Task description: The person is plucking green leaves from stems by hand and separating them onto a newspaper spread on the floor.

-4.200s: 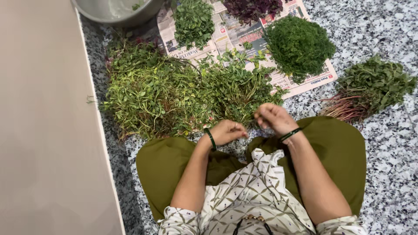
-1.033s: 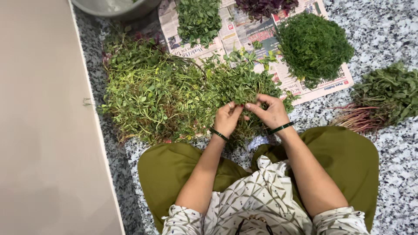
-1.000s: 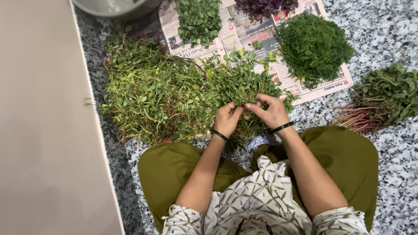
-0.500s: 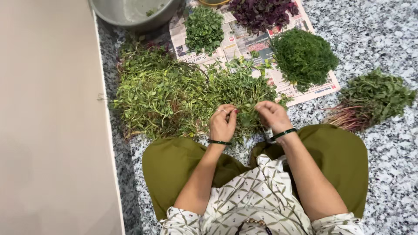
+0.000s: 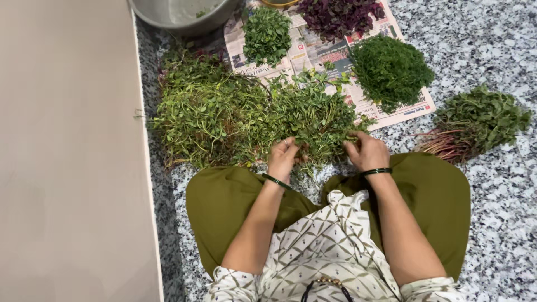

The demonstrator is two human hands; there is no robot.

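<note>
Head view is looking straight down on a person sitting cross-legged on a speckled granite floor [image 5: 492,212], both hands working at the near edge of a big pile of leafy greens [image 5: 246,120] spreading across the middle left of the frame. The left hand [image 5: 283,159] is curling its fingers around a few stems at the pile's lower edge, gripping them narrowly. The right hand [image 5: 366,151] is pinching into the same greens just to the right, fingers closing on sprigs; exactly how many cannot be told. Each wrist is wearing a dark green bangle.

A newspaper sheet [image 5: 313,56] is lying in the upper middle, carrying a small heap of green leaves [image 5: 267,33], a heap of purple leaves [image 5: 338,15] and a dense round mound of fine feathery greens [image 5: 390,70]. A bunch of red-stemmed greens [image 5: 475,123] is lying on the floor at the right. A metal bowl [image 5: 184,14] is sitting at the top edge.
</note>
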